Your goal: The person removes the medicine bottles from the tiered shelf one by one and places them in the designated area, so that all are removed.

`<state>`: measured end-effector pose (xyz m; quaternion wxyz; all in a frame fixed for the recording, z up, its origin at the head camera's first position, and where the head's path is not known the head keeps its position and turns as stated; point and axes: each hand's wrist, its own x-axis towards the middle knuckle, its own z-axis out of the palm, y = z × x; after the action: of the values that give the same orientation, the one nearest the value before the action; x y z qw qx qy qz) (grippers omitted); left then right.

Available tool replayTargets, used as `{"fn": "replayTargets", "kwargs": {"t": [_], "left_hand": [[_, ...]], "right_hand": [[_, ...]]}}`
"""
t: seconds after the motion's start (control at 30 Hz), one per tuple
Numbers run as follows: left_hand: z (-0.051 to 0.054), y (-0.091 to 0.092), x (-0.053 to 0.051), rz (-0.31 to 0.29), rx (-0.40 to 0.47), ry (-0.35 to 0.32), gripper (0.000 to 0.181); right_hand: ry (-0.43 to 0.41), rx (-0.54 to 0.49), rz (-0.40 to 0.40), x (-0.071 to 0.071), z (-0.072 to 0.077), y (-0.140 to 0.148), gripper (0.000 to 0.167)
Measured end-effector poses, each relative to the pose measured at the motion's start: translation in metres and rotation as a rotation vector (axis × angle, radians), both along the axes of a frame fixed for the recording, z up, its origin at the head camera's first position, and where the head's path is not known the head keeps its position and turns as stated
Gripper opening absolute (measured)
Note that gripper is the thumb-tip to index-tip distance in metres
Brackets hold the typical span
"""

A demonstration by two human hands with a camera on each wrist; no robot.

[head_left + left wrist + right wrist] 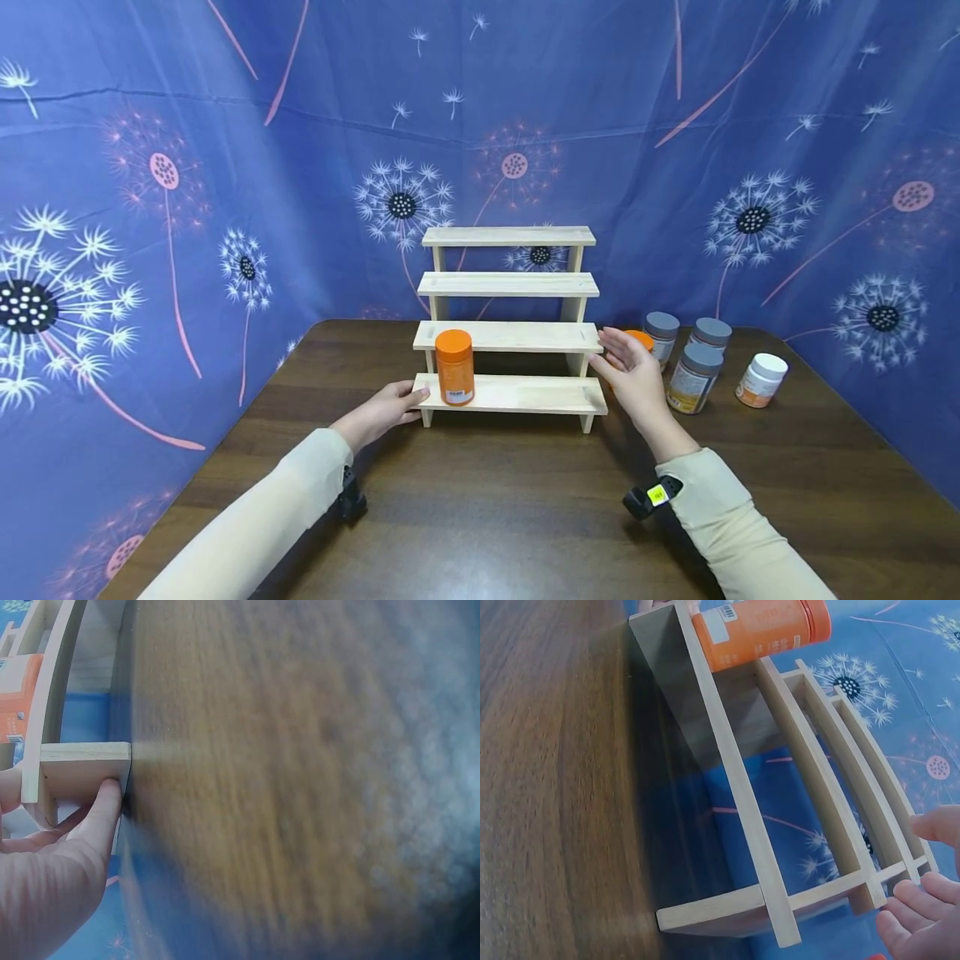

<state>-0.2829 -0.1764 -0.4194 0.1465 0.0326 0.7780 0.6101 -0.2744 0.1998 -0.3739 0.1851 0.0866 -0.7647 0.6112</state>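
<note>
A pale wooden rack [517, 337] with stepped shelves stands on the table. On the left part of its lowest shelf sits an orange jar [454, 368] with an orange lid. My left hand [384, 413] grips that shelf's left end; the left wrist view has its fingers [105, 814] under the board against the side support. My right hand [636, 382] is beside the rack's right end, fingers extended, holding nothing. Whether its fingertips [907, 892] touch the wood, I cannot tell. Another orange-lidded container [642, 338] is mostly hidden behind this hand.
Right of the rack stand grey-lidded jars, one at the front [692, 382], one behind it [711, 333] and one further left [662, 327]. A small white-lidded bottle [761, 380] is farther right. Blue dandelion-print cloth [337, 200] hangs behind the brown table [480, 508].
</note>
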Motion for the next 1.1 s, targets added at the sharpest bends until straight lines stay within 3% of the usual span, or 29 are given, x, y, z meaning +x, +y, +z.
{"fn": "replayTargets", "kwargs": {"t": [0.13,0.43,0.8,1.1], "left_hand": [[0.001,0.000,0.001,0.017,0.003,-0.009,0.051],[0.004,-0.002,0.001,0.004,0.003,0.006,0.049],[0.007,0.002,-0.001,0.018,-0.001,0.004,0.051],[0.004,0.003,0.002,0.029,-0.008,-0.001,0.051]], "right_hand": [[0.008,-0.002,0.019,0.001,0.004,-0.004,0.053],[0.109,-0.042,0.046,0.000,0.008,-0.016,0.048],[0.030,-0.119,0.161,-0.004,0.019,-0.047,0.050],[-0.036,-0.096,0.271,-0.001,0.015,-0.075,0.057]]}}
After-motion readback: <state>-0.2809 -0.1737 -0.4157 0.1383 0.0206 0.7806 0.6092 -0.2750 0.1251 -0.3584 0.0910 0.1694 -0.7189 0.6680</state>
